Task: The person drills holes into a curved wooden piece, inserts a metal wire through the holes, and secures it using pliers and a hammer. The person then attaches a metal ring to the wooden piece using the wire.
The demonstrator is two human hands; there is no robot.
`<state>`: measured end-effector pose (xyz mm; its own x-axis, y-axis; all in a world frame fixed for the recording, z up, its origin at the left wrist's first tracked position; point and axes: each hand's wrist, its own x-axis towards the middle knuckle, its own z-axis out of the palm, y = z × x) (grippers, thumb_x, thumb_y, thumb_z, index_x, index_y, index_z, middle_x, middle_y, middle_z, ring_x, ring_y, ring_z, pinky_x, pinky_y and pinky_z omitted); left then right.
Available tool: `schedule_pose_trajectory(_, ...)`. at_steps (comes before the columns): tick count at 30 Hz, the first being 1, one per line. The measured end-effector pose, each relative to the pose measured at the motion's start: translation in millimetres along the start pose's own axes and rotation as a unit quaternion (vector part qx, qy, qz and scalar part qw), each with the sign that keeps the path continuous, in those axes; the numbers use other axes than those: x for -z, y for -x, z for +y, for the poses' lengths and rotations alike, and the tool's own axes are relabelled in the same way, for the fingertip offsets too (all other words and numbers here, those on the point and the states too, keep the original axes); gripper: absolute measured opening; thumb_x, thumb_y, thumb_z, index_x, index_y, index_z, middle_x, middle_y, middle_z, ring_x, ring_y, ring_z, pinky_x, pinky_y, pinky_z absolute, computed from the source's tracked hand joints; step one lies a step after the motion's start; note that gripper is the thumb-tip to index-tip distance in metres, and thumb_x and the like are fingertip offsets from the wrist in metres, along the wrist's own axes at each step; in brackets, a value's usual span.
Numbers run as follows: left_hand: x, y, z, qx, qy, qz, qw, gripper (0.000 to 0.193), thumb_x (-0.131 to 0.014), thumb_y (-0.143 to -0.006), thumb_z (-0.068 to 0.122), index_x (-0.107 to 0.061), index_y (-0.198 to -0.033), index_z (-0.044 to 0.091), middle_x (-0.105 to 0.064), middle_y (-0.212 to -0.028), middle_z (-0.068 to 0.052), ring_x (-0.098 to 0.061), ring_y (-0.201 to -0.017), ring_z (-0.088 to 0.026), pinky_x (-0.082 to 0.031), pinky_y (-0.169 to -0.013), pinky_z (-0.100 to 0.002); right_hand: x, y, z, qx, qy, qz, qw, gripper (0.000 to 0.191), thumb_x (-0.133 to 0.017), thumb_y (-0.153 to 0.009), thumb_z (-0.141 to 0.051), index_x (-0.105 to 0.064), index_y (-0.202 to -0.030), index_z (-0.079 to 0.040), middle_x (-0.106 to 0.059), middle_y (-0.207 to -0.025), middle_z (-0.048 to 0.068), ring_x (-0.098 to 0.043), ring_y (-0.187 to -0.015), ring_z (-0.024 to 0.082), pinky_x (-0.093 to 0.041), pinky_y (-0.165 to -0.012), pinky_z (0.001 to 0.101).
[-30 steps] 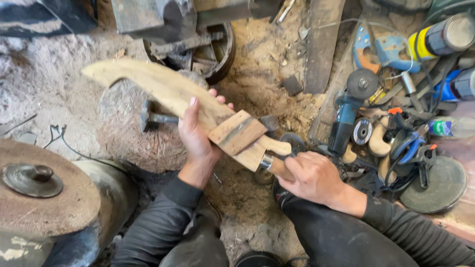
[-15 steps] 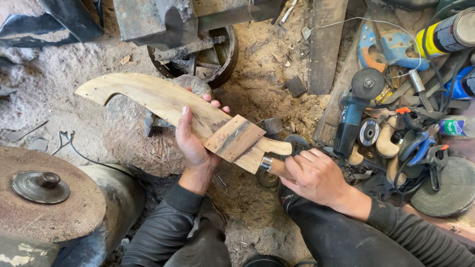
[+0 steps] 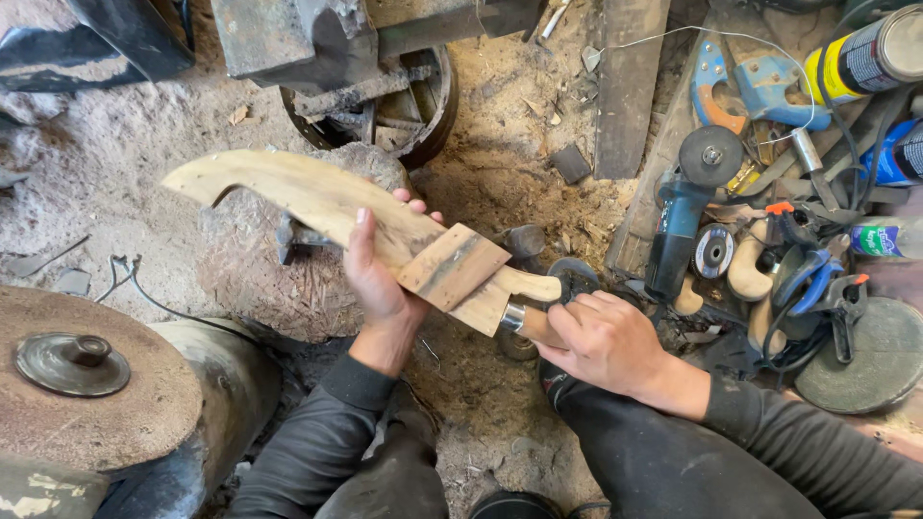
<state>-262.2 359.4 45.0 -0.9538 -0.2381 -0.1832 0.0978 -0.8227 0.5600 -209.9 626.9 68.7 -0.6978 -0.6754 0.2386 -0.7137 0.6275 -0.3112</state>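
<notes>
At frame centre, your left hand (image 3: 380, 279) is clasping the curved wooden sheath (image 3: 317, 197); your right hand (image 3: 601, 341) is gripping the knife handle (image 3: 534, 325) tightly.

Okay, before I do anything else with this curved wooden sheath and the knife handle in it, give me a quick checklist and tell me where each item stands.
1. Left hand has a grip around the middle of the wooden sheath: ok.
2. Right hand grips the knife handle by its metal collar: ok.
3. Fingers away from any bare blade edge: ok, no blade is showing.
4. Knife seated fully in the sheath: cannot tell, the mouth is hidden by the flat wood block.
5. Ground to the right free of clutter: not ok, an angle grinder, cables and spray cans lie close by.
</notes>
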Motion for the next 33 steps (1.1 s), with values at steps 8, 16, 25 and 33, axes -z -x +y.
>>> schedule_pose_trajectory(8,2,5,-2,-0.008,0.017,0.018,1.0,0.05,-0.041,-0.106,0.027,-0.033,-0.152,0.011,-0.056,-0.121,-0.014,-0.06,-0.11,-0.026,-0.052,-0.103,-0.054,-3,-14,-5,-0.017,0.031,-0.004,0.999,0.036,-0.084,-0.071,-0.028,-0.058,-0.083,-0.007,-0.058,-0.07,0.007,-0.061,-0.068,0.027,-0.047,-0.065,0.0398)
schedule_pose_trajectory(16,1,9,-2,-0.005,0.062,0.046,0.997,0.049,-0.039,-0.105,0.031,-0.034,-0.15,0.012,-0.057,-0.123,-0.015,-0.061,-0.12,-0.03,-0.049,-0.11,-0.055,0,-18,-3,-0.029,0.059,0.007,0.998,0.044,-0.084,-0.068,-0.031,-0.061,-0.095,-0.004,-0.06,-0.076,0.007,-0.062,-0.075,0.027,-0.046,-0.068,0.0411)
schedule_pose_trajectory(25,23,-21,57,-0.06,0.023,0.107,0.992,0.054,-0.034,-0.109,0.049,-0.043,-0.133,0.002,-0.055,-0.115,-0.018,-0.06,-0.103,-0.031,-0.059,-0.095,-0.052,-6,11,24,-0.027,0.058,0.028,0.998,0.033,-0.086,-0.071,-0.03,-0.063,-0.078,-0.008,-0.061,-0.066,0.005,-0.064,-0.064,0.025,-0.05,-0.064,0.0401)
schedule_pose_trajectory(33,53,-34,108,-0.152,0.012,-0.014,0.988,0.05,-0.054,-0.105,0.042,-0.043,-0.144,0.013,-0.05,-0.121,-0.012,-0.057,-0.11,-0.024,-0.056,-0.099,-0.045,3,186,91,-0.201,0.112,0.08,0.97,0.025,-0.083,-0.078,-0.025,-0.068,-0.085,-0.005,-0.063,-0.073,0.011,-0.065,-0.07,0.03,-0.054,-0.067,0.0387)
